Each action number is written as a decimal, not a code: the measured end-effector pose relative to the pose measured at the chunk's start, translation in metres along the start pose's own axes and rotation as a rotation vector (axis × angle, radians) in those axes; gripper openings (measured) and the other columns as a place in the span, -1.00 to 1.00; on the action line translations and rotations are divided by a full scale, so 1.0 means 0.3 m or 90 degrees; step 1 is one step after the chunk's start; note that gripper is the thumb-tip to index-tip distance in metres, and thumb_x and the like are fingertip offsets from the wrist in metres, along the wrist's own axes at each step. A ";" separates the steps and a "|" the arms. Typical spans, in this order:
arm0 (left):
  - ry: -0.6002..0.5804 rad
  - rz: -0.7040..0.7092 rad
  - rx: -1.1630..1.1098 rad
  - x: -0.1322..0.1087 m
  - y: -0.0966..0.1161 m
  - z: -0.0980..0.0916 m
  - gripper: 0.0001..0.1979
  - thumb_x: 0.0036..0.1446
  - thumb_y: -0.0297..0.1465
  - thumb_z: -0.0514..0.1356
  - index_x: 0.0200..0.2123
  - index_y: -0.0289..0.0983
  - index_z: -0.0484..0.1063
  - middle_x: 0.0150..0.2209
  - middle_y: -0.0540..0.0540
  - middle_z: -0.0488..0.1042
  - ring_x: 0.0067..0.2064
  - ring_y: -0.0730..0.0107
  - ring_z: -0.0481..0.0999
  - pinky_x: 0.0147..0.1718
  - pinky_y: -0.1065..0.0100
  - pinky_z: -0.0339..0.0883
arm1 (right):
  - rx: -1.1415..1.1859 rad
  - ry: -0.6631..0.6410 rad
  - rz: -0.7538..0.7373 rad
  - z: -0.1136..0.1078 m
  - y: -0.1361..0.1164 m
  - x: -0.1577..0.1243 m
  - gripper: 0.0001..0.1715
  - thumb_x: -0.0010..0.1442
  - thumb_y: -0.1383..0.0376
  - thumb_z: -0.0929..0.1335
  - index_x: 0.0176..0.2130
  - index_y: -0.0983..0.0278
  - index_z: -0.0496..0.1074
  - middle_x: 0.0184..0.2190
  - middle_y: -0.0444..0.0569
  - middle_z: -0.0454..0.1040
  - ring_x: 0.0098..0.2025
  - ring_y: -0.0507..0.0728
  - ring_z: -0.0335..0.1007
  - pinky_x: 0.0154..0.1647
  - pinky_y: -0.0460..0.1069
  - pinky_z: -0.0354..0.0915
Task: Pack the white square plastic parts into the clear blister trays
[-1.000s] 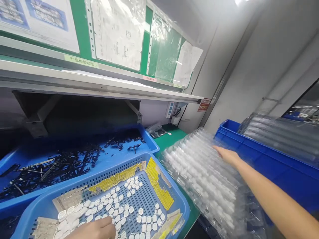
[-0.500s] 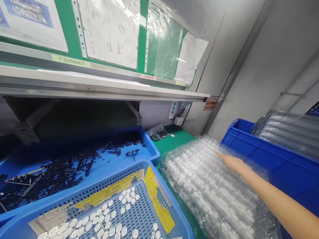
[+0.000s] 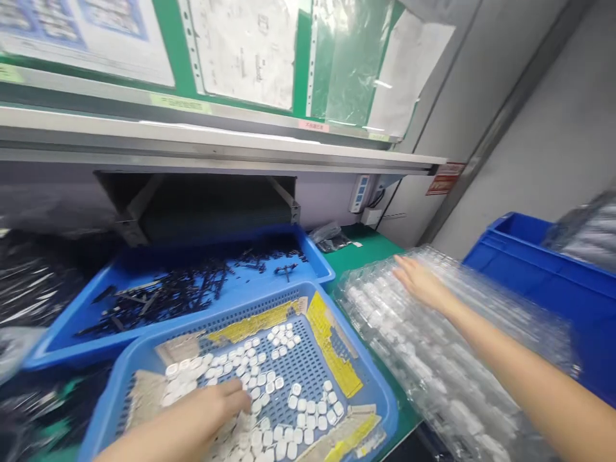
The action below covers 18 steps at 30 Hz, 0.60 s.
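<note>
In the blue perforated basket (image 3: pixel 380 398) at the front of the bench, the left hand (image 3: pixel 202 410) is seen back among the small white plastic pieces (image 3: pixel 269 378), having been out of view half a second earlier. Its fingers are curled over the pieces near the bottom of the view; whether one is pinched cannot be told. The right hand (image 3: pixel 423 285) is laid on a stack of clear plastic trays (image 3: pixel 423 378), palm down with the fingers stretched out, and no grip is shown. That stack is placed to the right of the basket, on a green bench mat (image 3: pixel 366 253), and a blue bin (image 3: pixel 543 282) is set just beyond it. Yellow strips (image 3: pixel 327 343) are stuck inside the basket. Behind it, black moulded parts (image 3: pixel 168 298) are spread in a shallow blue tray (image 3: pixel 317 269).
</note>
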<state>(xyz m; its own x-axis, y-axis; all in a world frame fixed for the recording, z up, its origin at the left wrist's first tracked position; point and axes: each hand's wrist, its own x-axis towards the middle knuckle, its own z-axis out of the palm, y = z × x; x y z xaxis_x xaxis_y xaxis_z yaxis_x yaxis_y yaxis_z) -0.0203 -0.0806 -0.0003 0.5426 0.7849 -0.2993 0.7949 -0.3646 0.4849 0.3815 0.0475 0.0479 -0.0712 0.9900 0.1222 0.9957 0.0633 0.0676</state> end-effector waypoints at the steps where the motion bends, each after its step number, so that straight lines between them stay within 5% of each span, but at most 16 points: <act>1: -0.022 0.001 -0.011 -0.003 0.007 -0.012 -0.73 0.00 -0.45 -0.13 -0.34 -0.19 0.33 -0.33 -0.02 0.36 -0.39 0.37 0.32 -0.43 0.44 0.14 | 0.021 -0.019 -0.038 0.028 -0.063 -0.004 -0.43 0.12 0.08 -0.02 0.11 0.15 -0.03 0.10 -0.04 0.05 0.12 0.19 -0.09 0.02 0.15 0.00; 6: -0.054 0.039 0.011 -0.004 0.029 -0.042 -0.71 0.02 -0.50 -0.14 -0.25 -0.21 0.28 -0.26 -0.05 0.31 -0.31 0.35 0.31 -0.37 0.41 0.14 | 0.040 -0.107 -0.094 0.112 -0.228 -0.047 -0.38 0.11 0.03 -0.07 0.13 0.14 -0.14 0.16 -0.09 -0.12 0.18 0.19 -0.33 0.07 0.23 -0.20; 9: -0.046 0.075 0.058 -0.001 0.050 -0.053 -0.73 0.06 -0.48 -0.16 -0.26 -0.23 0.27 -0.28 -0.07 0.30 -0.32 0.35 0.31 -0.37 0.39 0.15 | 0.015 -0.106 -0.083 0.084 -0.232 -0.045 -0.40 0.12 0.07 -0.05 0.12 0.18 -0.07 0.15 -0.02 -0.08 0.17 0.22 -0.27 0.04 0.25 -0.15; 12: -0.007 0.087 0.113 -0.004 0.065 -0.079 -0.76 0.07 -0.44 -0.14 -0.24 -0.25 0.25 -0.25 -0.11 0.28 -0.28 0.29 0.31 -0.34 0.34 0.17 | -0.021 -0.009 -0.107 0.006 -0.263 -0.052 -0.44 0.12 0.15 0.00 0.08 0.25 0.05 0.13 0.04 -0.04 0.15 0.26 -0.22 0.03 0.27 -0.17; 15: 0.008 0.023 0.118 -0.002 0.043 -0.115 -0.77 0.05 -0.38 -0.08 -0.22 -0.26 0.25 -0.24 -0.14 0.27 -0.27 0.23 0.31 -0.35 0.29 0.20 | 0.045 0.055 -0.182 -0.083 -0.376 -0.085 -0.49 0.11 0.20 0.03 0.02 0.26 0.14 0.07 0.04 0.08 0.12 0.25 -0.13 0.05 0.21 -0.17; 18: 0.016 -0.117 0.044 0.018 -0.017 -0.133 -0.72 -0.04 -0.28 0.05 -0.27 -0.33 0.29 -0.28 -0.20 0.28 -0.29 0.13 0.33 -0.35 0.21 0.21 | 0.164 -0.099 -0.262 -0.115 -0.545 -0.122 -0.52 0.11 0.18 0.06 0.00 0.22 0.17 -0.03 0.03 0.22 0.05 0.22 0.02 0.01 0.12 -0.04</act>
<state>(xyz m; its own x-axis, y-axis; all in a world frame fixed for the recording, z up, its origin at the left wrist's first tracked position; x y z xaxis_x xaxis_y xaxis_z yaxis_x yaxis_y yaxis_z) -0.0324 -0.0544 0.0284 0.3805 0.8535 -0.3560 0.8970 -0.2469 0.3667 0.2192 -0.0034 0.0663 -0.4701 0.8825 -0.0134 0.8710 0.4614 -0.1690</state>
